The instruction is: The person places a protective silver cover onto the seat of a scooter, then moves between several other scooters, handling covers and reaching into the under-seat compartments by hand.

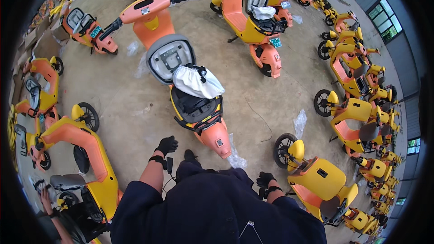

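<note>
Dark shirt (217,208) nearest, white bag (198,83) ahead

Left grip (167,145) and right grip (265,179) look half curled, apparently empty. The bag lies on the scooter (213,136) by its raised seat (168,58); a jolt might slide it off. Clear plastic (236,159) behind could make feet slip.

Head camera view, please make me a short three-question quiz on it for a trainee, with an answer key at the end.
1. True or false: on the scooter straight ahead, the seat is tipped up with its underside showing.
2. Where is that scooter's white bag?
A) Hung from the handlebar
B) On the floor
C) On the scooter's rear half
3. What do both the left hand and the right hand wear?

Key:
1. True
2. C
3. Black gloves
</note>
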`<state>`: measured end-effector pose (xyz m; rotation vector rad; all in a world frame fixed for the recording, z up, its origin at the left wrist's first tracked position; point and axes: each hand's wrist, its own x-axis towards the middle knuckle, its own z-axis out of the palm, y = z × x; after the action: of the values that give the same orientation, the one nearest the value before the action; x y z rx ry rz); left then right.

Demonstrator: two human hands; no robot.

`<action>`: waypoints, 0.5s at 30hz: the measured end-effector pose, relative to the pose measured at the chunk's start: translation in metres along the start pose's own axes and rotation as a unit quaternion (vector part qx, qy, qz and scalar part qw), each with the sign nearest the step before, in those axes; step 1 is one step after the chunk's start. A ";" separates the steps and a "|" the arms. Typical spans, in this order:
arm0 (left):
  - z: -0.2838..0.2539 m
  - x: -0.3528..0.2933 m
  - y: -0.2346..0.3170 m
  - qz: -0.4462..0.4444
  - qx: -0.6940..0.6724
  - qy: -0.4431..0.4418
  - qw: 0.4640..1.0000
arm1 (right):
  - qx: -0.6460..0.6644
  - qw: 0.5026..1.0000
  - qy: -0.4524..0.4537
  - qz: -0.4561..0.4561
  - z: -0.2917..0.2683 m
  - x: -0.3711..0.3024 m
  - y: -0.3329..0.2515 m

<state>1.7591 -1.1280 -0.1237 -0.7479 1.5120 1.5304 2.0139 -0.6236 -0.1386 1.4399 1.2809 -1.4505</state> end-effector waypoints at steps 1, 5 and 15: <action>0.019 -0.006 0.017 0.018 0.028 -0.002 0.999 | 0.055 0.997 0.031 0.034 -0.009 -0.004 -0.001; 0.045 0.013 0.019 -0.003 0.059 0.001 0.998 | 0.121 0.991 -0.051 -0.021 -0.033 0.000 -0.025; 0.166 -0.004 -0.049 -0.011 0.041 0.063 0.997 | 0.110 0.992 -0.050 -0.032 -0.197 0.046 -0.014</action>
<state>1.8271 -0.9683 -0.1284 -0.8239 1.6437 1.4172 2.0483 -0.4248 -0.1584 1.4565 1.1421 -1.7305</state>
